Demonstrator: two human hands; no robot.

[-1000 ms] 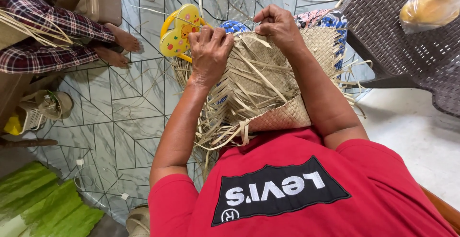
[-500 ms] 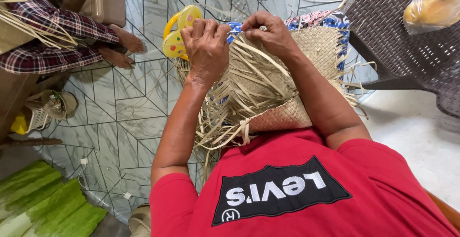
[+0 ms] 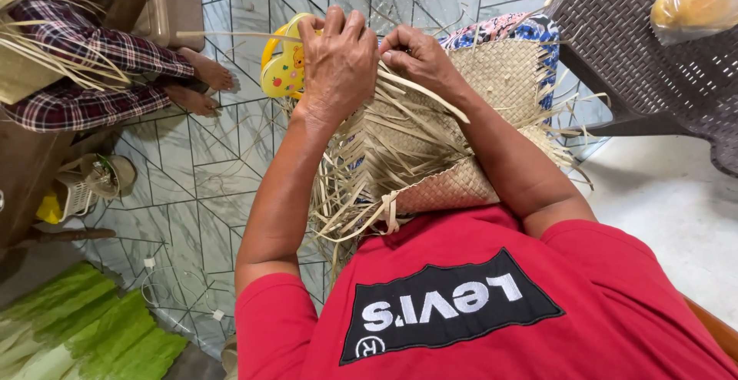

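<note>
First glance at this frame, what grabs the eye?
The two hands at top centre: left hand and right hand pressed close together on the far edge of a half-woven straw mat, loose pale strips fanning out below them. Next, the red shirt filling the bottom of the view. At far left another person sits barefoot in plaid trousers, and a yellow sandal lies on the tiled floor.

I see a woven mat [image 3: 492,80] of dry, matt straw-coloured leaf strips [image 3: 361,188] — rough and frayed at the loose ends. The floor tiles [image 3: 207,188] look glossy, marbled grey. Far right, a dark wicker chair [image 3: 646,49] — coarse weave. The yellow sandal [image 3: 283,73] looks like smooth plastic.
</note>
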